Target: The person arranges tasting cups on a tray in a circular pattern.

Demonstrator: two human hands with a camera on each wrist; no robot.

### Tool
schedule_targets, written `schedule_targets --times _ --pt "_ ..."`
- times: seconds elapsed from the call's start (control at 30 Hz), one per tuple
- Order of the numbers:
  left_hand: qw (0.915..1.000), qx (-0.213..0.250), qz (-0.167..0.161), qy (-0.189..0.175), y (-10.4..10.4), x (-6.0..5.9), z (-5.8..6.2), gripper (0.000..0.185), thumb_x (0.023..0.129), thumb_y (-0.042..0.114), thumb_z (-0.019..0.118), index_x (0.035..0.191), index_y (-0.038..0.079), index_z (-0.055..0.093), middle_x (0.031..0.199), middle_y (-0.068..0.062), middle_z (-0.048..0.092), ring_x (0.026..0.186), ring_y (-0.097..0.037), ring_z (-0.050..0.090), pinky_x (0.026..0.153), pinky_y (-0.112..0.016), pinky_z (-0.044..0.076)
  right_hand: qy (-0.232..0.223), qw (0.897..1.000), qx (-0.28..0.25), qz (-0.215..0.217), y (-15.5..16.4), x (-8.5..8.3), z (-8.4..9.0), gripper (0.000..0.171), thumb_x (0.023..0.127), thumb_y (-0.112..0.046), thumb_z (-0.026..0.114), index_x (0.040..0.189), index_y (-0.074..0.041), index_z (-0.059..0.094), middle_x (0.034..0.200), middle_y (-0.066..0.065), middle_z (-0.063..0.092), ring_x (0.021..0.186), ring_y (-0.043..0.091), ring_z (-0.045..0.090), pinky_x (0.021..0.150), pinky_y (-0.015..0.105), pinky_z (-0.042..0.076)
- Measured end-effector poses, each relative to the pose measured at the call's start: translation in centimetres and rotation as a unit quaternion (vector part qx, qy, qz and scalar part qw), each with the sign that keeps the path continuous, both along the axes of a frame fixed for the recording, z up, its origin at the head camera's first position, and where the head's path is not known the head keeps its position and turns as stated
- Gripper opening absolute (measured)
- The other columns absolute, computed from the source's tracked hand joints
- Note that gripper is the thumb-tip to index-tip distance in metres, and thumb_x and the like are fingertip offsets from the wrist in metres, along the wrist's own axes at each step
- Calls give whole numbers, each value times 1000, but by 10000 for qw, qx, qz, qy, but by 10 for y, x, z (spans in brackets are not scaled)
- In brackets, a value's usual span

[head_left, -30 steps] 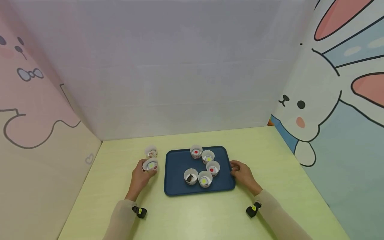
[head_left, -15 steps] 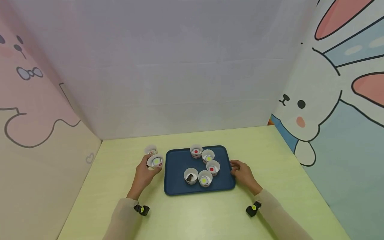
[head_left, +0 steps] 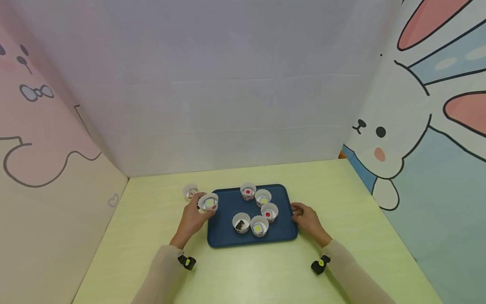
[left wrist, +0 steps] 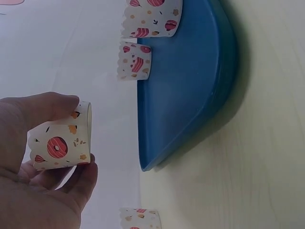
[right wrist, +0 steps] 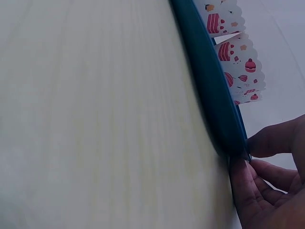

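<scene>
My left hand [head_left: 191,221] grips a white paper cupcake cup [head_left: 208,202] with a yellow-green and white piece inside, over the left edge of the blue tray [head_left: 223,217]. Thumb and fingers lie on opposite sides of the cup, and the left wrist view shows its doughnut print [left wrist: 57,147]. My right hand [head_left: 308,220] pinches the tray's right rim, thumb on the inner side and fingers outside. Several similar cups stand on the tray: one holds a dark brown piece [head_left: 240,225], others have red or yellow-green pieces, such as the front cup [head_left: 260,228].
Another paper cup [head_left: 190,192] stands on the pale yellow-green table [head_left: 243,274], just left of the tray's back corner. A white back wall [head_left: 235,105] and printed side walls, one with a rabbit [head_left: 395,135], enclose the table.
My left hand has carried its cup rightward and slightly back, from the table left of the tray to over the tray's left edge. The right hand and the tray have stayed in place.
</scene>
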State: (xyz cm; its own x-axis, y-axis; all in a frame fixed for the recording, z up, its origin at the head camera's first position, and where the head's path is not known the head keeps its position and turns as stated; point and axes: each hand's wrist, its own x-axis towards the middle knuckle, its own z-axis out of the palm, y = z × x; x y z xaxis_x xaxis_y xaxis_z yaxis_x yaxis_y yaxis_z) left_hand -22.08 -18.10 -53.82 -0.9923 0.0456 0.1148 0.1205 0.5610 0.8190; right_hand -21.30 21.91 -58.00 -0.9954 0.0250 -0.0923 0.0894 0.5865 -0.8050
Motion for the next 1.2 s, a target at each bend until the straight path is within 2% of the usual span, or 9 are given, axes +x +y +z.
schedule_targets --times 0.2,0.33,0.47,0.67,0.83,1.03,1.2 --pt "9999 12 -132 -108 12 -2 -3 60 79 17 78 133 10 52 125 -15 64 110 -31 61 91 -49 48 23 10000 -25 -1 1 -1 -3 47 82 0 63 130 -1 61 114 15 69 93 20 63 77 29 48" --pt "9997 11 -221 -142 20 -3 -6 61 78 16 79 132 11 53 122 -14 65 106 -28 61 90 -47 48 44 10000 -70 13 2 -1 -3 47 82 1 63 129 0 61 113 15 69 93 21 63 77 30 48" --pt "9993 -117 -316 -136 26 -6 -11 61 78 17 79 132 12 52 118 -13 66 101 -26 60 87 -43 47 40 10000 -51 23 2 -2 -3 47 82 1 63 129 -1 61 114 15 69 95 22 64 78 30 49" --pt "9986 -254 -431 -197 35 -9 -14 61 79 18 79 133 12 52 118 -13 66 102 -27 61 90 -46 48 21 10000 -58 10 1 -1 -3 46 82 1 62 129 0 61 114 16 68 95 23 64 78 31 49" --pt "9976 -367 -556 -193 40 -12 -17 59 80 17 77 133 11 51 119 -13 66 102 -26 61 89 -47 48 -10 10000 -89 -9 0 -1 -1 47 82 0 63 129 0 61 114 16 68 95 22 63 78 30 49" --pt "9965 -397 -694 -255 44 -13 -22 58 81 15 77 133 11 52 117 -13 66 98 -23 61 84 -42 49 -7 10000 -94 -30 0 -1 0 47 81 0 63 128 0 61 114 16 69 94 21 63 77 30 48" --pt "9955 -416 -775 -364 46 -14 -26 57 82 14 77 133 10 52 120 -13 65 102 -24 61 88 -44 49 11 10000 -60 -17 0 0 0 47 81 0 63 128 0 61 113 16 69 93 21 63 76 30 48"
